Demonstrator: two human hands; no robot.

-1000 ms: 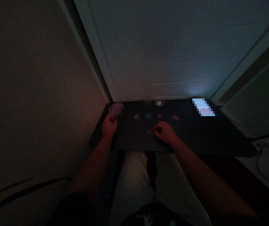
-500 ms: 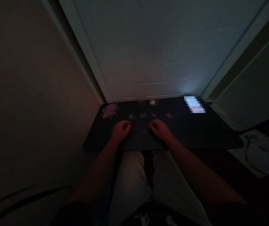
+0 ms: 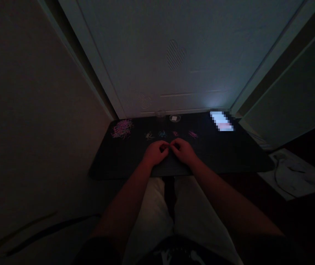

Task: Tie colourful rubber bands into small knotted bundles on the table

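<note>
Left hand (image 3: pixel 156 152) beside right hand (image 3: pixel 184 150)

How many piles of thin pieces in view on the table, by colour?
Large mixed-colour pile: 1
Small yellowish pile: 1
Small blue pile: 1
Small pink pile: 1
Small purplish-pink pile: 1
Total: 5 visible; behind left hand and right hand, can't tell.

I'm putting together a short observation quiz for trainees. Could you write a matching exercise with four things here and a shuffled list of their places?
Things
1. Large pile of thin strips
2. Blue pile
3. White square
4. Left hand

Places
A. Next to the right hand
B. At the back left corner of the table
C. In the round dish
D. Between the yellowish pile and the pink pile

Pairs: 1-B, 2-D, 3-C, 4-A
</note>
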